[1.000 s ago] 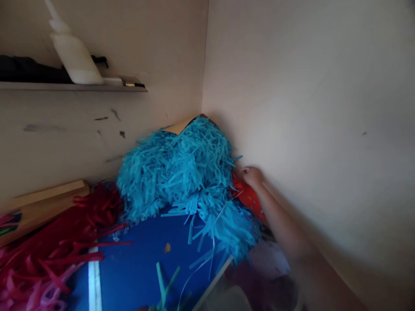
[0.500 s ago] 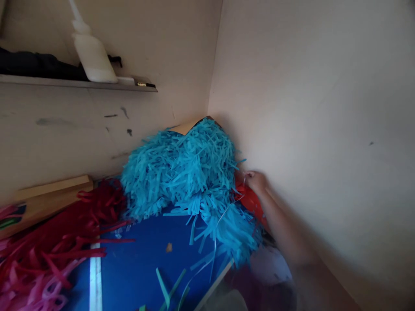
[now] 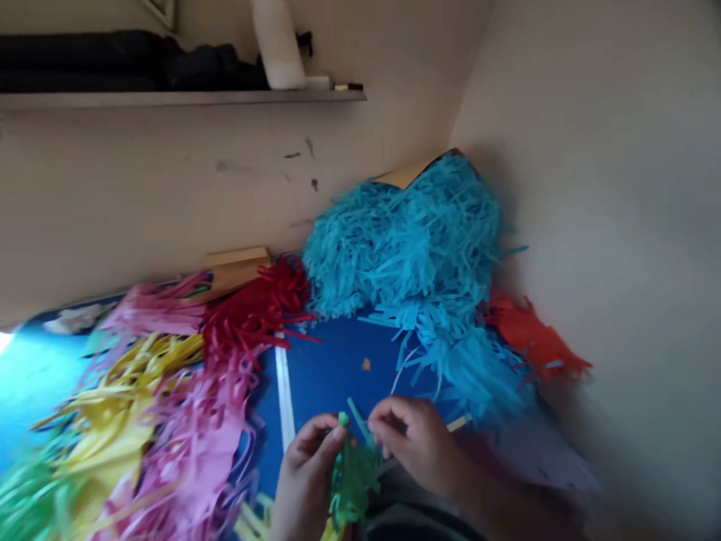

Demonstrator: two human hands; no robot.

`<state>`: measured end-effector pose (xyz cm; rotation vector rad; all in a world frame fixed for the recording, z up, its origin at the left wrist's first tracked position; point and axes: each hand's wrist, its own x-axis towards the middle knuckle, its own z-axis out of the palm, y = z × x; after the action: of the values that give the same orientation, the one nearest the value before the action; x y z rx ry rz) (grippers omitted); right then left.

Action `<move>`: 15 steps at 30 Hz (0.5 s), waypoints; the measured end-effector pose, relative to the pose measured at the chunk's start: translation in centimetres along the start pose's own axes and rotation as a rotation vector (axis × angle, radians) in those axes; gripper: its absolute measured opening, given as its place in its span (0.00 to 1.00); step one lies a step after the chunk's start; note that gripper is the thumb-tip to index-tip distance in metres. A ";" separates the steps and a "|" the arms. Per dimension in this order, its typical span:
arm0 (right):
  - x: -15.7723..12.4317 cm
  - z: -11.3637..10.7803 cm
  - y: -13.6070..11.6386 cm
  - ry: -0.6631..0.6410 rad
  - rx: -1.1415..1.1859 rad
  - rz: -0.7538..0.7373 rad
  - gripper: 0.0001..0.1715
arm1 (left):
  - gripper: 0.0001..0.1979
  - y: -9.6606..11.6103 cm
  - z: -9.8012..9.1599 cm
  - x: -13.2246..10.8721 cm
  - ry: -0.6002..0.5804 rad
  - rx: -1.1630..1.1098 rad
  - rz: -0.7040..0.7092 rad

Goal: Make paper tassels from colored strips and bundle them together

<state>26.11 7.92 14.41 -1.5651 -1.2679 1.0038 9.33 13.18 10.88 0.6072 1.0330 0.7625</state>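
My left hand [image 3: 304, 473] pinches the rolled top of a green paper tassel [image 3: 354, 481], whose fringe hangs down close to my lap. Just right of it, my right hand [image 3: 420, 447] has thumb and fingers closed on a thin white string [image 3: 401, 370]. That string runs from behind the hand up toward the light-blue fringed paper [image 3: 405, 248], heaped at the back of the blue table [image 3: 332, 357]. Where the string's near end lies, I cannot make out. Some yellow paper [image 3: 332, 532] shows below the green tassel.
Pink fringed paper [image 3: 203, 451], yellow fringed paper [image 3: 116, 443] and red fringed paper [image 3: 248, 308] cover the left side. Orange fringed paper [image 3: 538, 338] lies against the right wall. A shelf [image 3: 185, 99] with a white bottle [image 3: 279, 49] is above.
The view has swung left and down. My right hand has come from the orange paper by the wall to the front, with the string. My left hand has come into view holding the green tassel.
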 end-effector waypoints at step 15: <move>0.8 2.1 0.6 -0.220 0.251 0.079 0.14 | 0.09 0.8 -1.8 -1.9 -0.055 0.669 0.600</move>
<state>24.45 8.96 13.19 -1.3473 -1.1796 1.3603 6.95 12.30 11.75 1.5522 1.0604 0.9041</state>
